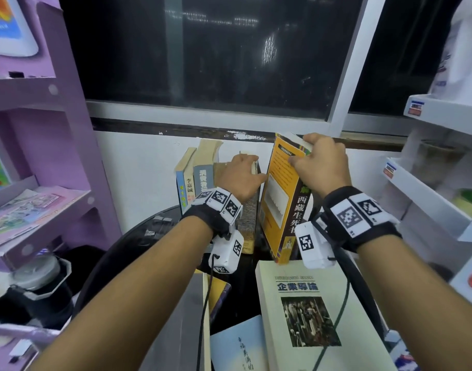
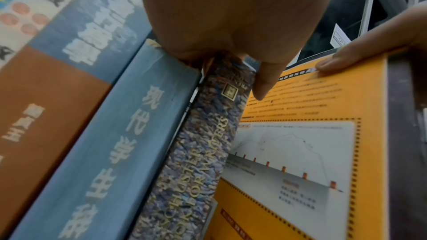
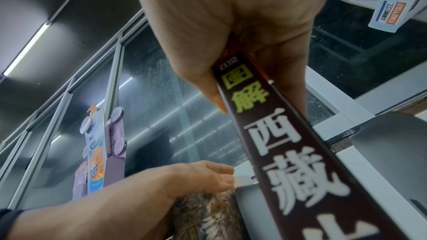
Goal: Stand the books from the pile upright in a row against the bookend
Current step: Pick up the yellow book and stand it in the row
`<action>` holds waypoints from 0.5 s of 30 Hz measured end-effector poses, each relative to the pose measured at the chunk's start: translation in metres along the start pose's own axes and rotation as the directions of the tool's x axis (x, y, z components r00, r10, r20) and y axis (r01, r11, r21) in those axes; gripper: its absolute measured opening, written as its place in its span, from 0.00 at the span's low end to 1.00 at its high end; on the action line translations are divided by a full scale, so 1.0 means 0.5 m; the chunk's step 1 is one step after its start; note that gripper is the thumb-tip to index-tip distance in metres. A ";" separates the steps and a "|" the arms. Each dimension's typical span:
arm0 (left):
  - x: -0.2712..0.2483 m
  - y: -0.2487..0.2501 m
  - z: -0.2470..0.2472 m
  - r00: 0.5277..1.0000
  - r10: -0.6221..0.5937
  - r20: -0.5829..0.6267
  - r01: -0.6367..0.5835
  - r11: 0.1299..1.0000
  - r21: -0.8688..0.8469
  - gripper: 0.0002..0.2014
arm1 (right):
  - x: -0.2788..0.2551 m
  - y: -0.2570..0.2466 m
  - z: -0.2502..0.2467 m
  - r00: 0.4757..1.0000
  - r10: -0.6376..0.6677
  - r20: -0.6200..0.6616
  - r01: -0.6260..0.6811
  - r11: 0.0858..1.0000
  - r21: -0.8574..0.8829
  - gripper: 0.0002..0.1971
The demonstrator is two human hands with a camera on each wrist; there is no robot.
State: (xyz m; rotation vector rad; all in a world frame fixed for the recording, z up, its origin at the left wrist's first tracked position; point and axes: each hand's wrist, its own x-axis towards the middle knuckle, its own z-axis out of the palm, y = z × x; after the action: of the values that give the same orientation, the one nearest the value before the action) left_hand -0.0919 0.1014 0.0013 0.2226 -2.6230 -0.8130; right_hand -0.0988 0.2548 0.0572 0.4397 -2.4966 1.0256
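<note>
Several books stand upright in a row (image 1: pixel 194 178) at the back of the black table. My left hand (image 1: pixel 240 175) grips the top of the rightmost one, a mottled-spine book (image 2: pixel 203 152), thumb down its right side. Just to its right my right hand (image 1: pixel 317 162) pinches the top of an orange book with a brown spine (image 1: pixel 277 199), which stands nearly upright, its orange cover (image 2: pixel 300 134) facing the row. The spine (image 3: pixel 300 171) fills the right wrist view. The pile lies in front: a cream book (image 1: pixel 309 317), a pale blue one (image 1: pixel 237 346). No bookend shows.
A purple shelf unit (image 1: pixel 42 129) stands close on the left and a white shelf (image 1: pixel 430 183) on the right. Behind the row is a white wall under a dark window. A black jar (image 1: pixel 36 290) sits low at the left, beside the round table (image 1: pixel 138 242).
</note>
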 end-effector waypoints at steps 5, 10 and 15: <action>0.002 -0.013 -0.001 0.999 0.045 0.024 -0.046 0.999 0.025 0.29 | 0.031 0.003 0.033 0.999 0.025 -0.030 -0.025 1.000 0.007 0.18; 0.003 -0.017 -0.006 0.994 0.063 0.089 -0.068 0.996 0.053 0.35 | 0.035 0.013 0.075 0.996 0.083 -0.028 -0.083 0.996 0.021 0.20; 0.003 -0.018 -0.013 0.985 0.076 0.155 -0.093 0.990 0.108 0.48 | 0.033 0.018 0.108 0.995 0.090 -0.036 -0.091 0.995 -0.026 0.21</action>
State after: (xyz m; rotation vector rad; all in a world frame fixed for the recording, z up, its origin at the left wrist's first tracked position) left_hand -0.0903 0.0903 0.0013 0.0830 -2.8030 -0.6746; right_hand -0.1303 0.2198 0.0246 0.2996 -2.5166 1.0227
